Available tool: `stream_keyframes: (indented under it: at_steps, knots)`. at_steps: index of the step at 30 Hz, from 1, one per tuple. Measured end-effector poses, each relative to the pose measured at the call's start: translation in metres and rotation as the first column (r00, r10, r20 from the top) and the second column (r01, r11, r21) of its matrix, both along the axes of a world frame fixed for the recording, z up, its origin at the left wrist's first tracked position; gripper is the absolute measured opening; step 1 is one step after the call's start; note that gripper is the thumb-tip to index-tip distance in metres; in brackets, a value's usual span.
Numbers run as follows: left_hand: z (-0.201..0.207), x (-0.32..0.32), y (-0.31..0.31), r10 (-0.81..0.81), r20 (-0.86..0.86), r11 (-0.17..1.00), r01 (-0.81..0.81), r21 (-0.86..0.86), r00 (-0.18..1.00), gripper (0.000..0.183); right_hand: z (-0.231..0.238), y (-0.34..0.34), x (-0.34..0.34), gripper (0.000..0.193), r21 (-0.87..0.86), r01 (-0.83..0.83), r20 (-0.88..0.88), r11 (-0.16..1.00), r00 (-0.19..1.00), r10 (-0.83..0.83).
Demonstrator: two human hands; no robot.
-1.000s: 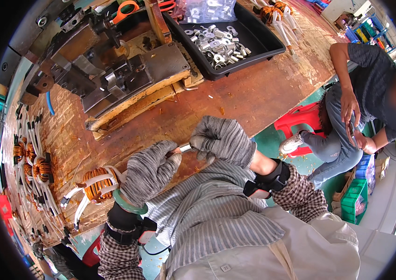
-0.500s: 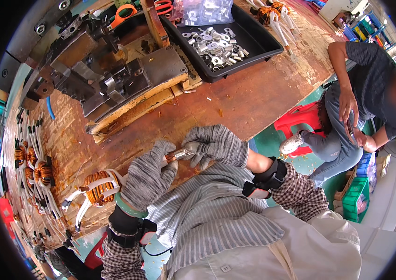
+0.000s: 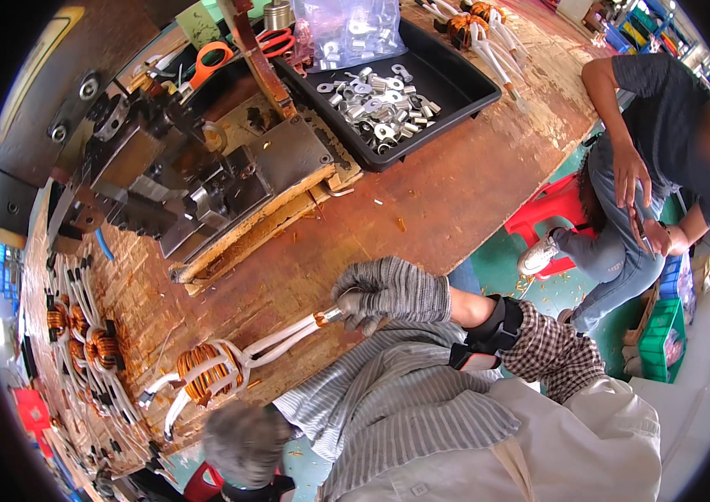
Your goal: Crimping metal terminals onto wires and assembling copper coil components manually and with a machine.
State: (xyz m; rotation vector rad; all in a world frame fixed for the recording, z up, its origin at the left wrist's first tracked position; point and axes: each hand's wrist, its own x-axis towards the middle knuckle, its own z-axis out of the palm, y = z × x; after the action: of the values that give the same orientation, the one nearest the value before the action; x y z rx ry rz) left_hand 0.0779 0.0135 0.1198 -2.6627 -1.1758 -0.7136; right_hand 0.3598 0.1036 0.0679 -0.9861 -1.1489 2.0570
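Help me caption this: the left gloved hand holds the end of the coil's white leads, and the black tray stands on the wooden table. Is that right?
One slip: the head view shows the right hand, not the left hand, holding the end of the white leads of the coil. The black tray does stand on the wooden table.

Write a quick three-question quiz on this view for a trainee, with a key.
1. Which hand grips the leads of the nearest coil near their tip?
2. True or false: the tray holding the loose lugs is white.
3. Where does that coil rest? a) in the tray, b) on the bench, c) on the stool.

Key: 1. The right hand. 2. False; it is black. 3. b.
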Motion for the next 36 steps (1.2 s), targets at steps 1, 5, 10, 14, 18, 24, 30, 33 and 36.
stream_keyframes:
  at_steps: [1, 5, 10, 14, 18, 24, 30, 33, 36]
  knots:
    - [-0.016, -0.024, -0.014, 0.306, -0.039, 0.938, -0.294, 0.182, 0.951, 0.062, 0.005, 0.000, -0.001, 0.023, 0.001, 0.000, -0.007, 1.000, 1.000, 0.000]
    - [0.006, -0.045, 0.031, 0.360, -0.022, 0.918, -0.358, -0.172, 0.933, 0.078, 0.007, 0.003, -0.001, 0.026, 0.037, -0.046, 0.069, 0.998, 0.997, 0.043]
    - [-0.004, -0.070, 0.063, 0.310, -0.002, 0.739, -0.242, -0.628, 0.951, 0.083, -0.005, 0.001, -0.003, 0.018, -0.045, 0.025, -0.097, 0.999, 0.995, -0.029]
    - [-0.004, -0.082, 0.061, 0.347, 0.135, 0.472, -0.049, -0.880, 0.928, 0.055, -0.005, -0.006, -0.005, 0.023, -0.018, 0.041, -0.042, 0.999, 0.998, -0.042]
    - [-0.011, -0.080, 0.055, 0.404, 0.193, 0.635, -0.122, -0.763, 0.894, 0.063, 0.011, -0.004, 0.003, 0.022, -0.003, 0.055, 0.120, 0.998, 0.991, -0.055]
    - [0.054, -0.070, 0.052, 0.422, 0.309, 0.740, -0.127, -0.661, 0.853, 0.046, 0.052, 0.031, 0.009, 0.025, 0.315, 0.033, 0.110, 0.948, 0.991, -0.072]
    - [0.056, -0.140, 0.109, 0.413, 0.299, 0.787, -0.172, -0.592, 0.860, 0.059, 0.073, 0.087, -0.018, 0.018, 0.190, 0.131, -0.207, 0.973, 0.974, -0.091]
    - [0.065, -0.157, 0.126, 0.409, 0.291, 0.807, -0.194, -0.557, 0.865, 0.067, 0.074, 0.110, -0.034, 0.019, 0.185, 0.102, -0.149, 0.978, 0.986, -0.074]
    - [0.088, -0.125, 0.136, 0.366, 0.081, 0.863, -0.306, -0.403, 0.927, 0.072, 0.068, 0.128, -0.036, 0.018, 0.114, 0.140, -0.227, 0.984, 0.968, -0.111]
